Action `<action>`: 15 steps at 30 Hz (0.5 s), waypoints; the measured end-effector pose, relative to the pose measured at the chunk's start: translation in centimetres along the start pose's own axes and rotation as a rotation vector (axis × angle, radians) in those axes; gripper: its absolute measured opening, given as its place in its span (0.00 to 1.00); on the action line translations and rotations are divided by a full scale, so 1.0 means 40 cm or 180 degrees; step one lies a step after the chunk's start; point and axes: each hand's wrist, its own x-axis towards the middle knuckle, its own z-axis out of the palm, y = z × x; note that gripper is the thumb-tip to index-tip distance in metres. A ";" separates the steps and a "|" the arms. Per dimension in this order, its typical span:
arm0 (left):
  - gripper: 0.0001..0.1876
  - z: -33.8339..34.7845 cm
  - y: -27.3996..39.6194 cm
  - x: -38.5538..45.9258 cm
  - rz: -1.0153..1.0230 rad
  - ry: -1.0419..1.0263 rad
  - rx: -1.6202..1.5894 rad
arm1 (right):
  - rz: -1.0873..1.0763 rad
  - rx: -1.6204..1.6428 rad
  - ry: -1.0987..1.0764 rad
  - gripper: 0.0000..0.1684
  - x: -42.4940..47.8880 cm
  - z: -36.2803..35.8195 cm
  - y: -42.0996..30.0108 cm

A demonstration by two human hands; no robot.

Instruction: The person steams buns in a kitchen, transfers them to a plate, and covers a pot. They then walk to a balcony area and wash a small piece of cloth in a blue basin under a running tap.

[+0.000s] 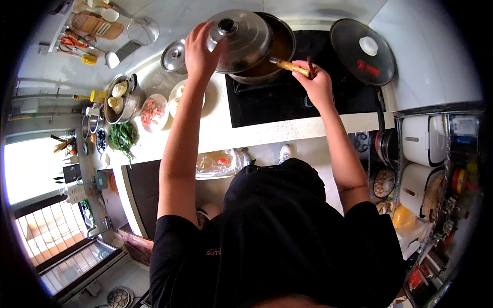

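Note:
A domed metal lid [246,46] with a black knob [226,25] lies off-centre over a wide metal pot [291,35]. Brownish liquid [280,40] shows in the uncovered part of the pot. My left hand [202,48] is at the lid's left side, fingers spread beside the knob and not closed around it; the thumb is blurred. My right hand [317,82] grips the yellow-brown handle [289,66] of a cooking utensil. Its metal shank points toward the pot, and its head is hidden. A dark narrow piece [310,66] sticks up by the handle's end.
On the black cooktop [269,109] stands a lidded pan [352,50] at right. Left on the counter [215,136] are a small metal lid [173,56], a plate of cut meat [152,111], a pot holding pale bulbs [117,98] and leafy greens [122,136]. A shelf rack [420,169] stands right.

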 end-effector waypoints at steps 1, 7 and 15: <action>0.27 0.016 0.008 0.021 0.0159 -0.0051 0.0095 | -0.0042 -0.0002 -0.0003 0.15 -0.003 -0.001 -0.005; 0.25 0.084 -0.043 0.093 0.0044 -0.0976 0.0223 | -0.0054 -0.0162 0.0179 0.14 -0.017 -0.023 -0.029; 0.22 0.071 -0.080 0.097 -0.0290 -0.1000 0.0140 | -0.0311 -0.0428 0.0455 0.14 -0.061 -0.117 -0.063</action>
